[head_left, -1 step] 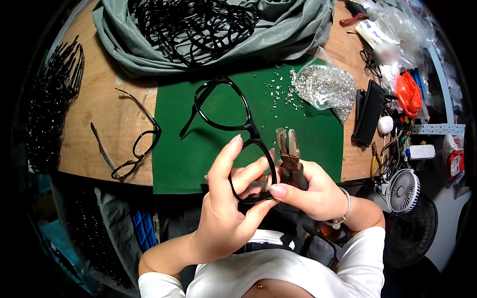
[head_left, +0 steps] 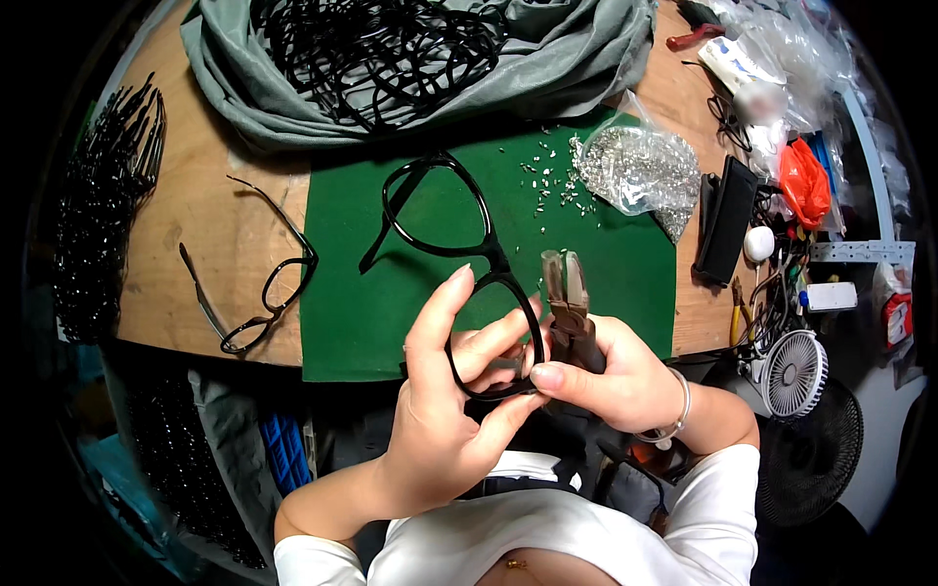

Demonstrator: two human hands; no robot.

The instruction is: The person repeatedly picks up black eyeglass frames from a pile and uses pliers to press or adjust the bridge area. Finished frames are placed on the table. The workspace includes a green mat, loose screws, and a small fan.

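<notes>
Between my hands is a black eyeglass frame (head_left: 496,256), tilted above the green mat, one temple pointing out to the left. My left hand (head_left: 440,415) grips its near rim, with fingers passing through the lens opening and the thumb at the lower edge. My right hand (head_left: 611,381) is closed around pliers (head_left: 567,298), whose jaws point away from me. The right thumb also presses the near end of the frame, next to the left thumb. What lies behind the rim at the fingertips is partly hidden.
Small silvery metal pieces (head_left: 549,183) lie scattered beside a clear bag (head_left: 635,166) full of them. Another eyeglass frame (head_left: 283,283) rests on the wood at left. A grey cloth (head_left: 576,78) holding black frame parts stands at the back. A black phone-like object (head_left: 728,220) lies right.
Almost nothing differs. Both hands keep their hold, and the free temple of the frame has shifted very slightly to the right.
</notes>
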